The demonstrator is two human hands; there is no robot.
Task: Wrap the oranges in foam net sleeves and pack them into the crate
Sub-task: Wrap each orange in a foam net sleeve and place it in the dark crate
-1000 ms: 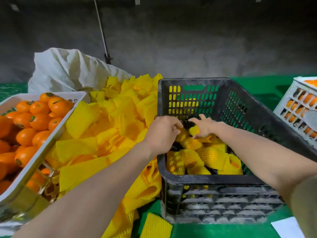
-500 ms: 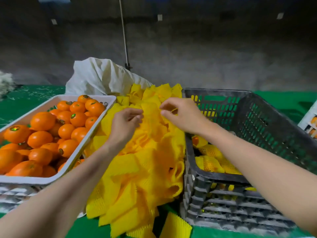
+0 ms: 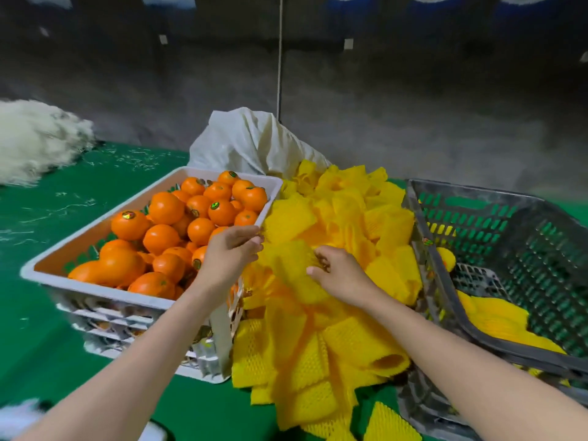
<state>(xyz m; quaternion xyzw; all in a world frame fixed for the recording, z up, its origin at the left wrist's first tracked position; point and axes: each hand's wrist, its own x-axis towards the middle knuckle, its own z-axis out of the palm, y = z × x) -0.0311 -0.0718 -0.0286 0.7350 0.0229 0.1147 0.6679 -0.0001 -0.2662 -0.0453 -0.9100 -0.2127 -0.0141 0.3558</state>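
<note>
Bare oranges [image 3: 165, 206] with small stickers fill a white crate [image 3: 95, 289] on the left. Beside it lies a heap of yellow foam net sleeves [image 3: 350, 224]. My right hand [image 3: 340, 275] pinches one flat sleeve [image 3: 286, 265] on the heap with curled fingers. My left hand [image 3: 230, 253] hovers over the white crate's right edge. Its loosely bent fingertips touch that sleeve's left edge. On the right stands the dark crate [image 3: 461, 190], with sleeve-wrapped oranges [image 3: 496, 316] in its bottom.
A white sack [image 3: 251, 141] stands behind the sleeve heap, with a thin pole [image 3: 280, 58] rising behind it. A heap of white fibre [image 3: 35, 138] lies far left on the green table [image 3: 63, 211]. Loose sleeves [image 3: 388, 421] lie near the front edge.
Both hands came out of the dark crate and moved left onto the sleeve heap. The view swung left. My right hand has taken hold of a sleeve.
</note>
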